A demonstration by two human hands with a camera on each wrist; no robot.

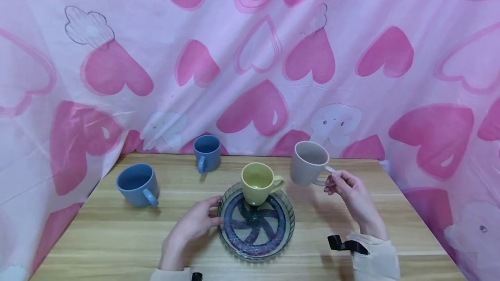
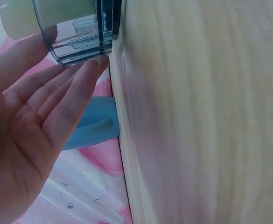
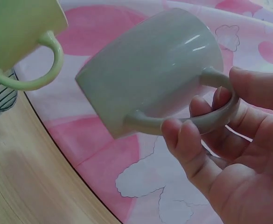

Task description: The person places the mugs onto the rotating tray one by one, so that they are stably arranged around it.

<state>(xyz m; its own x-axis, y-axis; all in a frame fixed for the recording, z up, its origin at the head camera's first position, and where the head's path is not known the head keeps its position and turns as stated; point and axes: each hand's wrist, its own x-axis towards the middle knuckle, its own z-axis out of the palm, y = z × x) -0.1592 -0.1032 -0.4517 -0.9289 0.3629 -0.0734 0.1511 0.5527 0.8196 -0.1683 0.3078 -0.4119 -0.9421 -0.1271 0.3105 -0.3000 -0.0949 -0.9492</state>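
A clear ribbed glass plate [image 1: 255, 253] with a dark swirl pattern sits near the table's front. A yellow-green mug [image 1: 255, 187] stands upright on its far part, handle to the right. My left hand [image 1: 197, 220] holds the plate's left rim, thumb and fingers at its edge; in the left wrist view, fingertips [image 2: 96, 63] touch the glass side near the base. Off to the right, my right hand [image 1: 351, 194] pinches the handle of a grey mug [image 3: 155, 70]. That mug is held above the table, slightly tilted.
Two blue mugs are on the table: one [image 1: 136, 185] at the left, another [image 1: 208, 155] at the back. Behind and at both sides hangs a pink heart-patterned cloth [image 1: 250, 55]. The wooden table [image 1: 117, 246] meets the cloth along its back edge.
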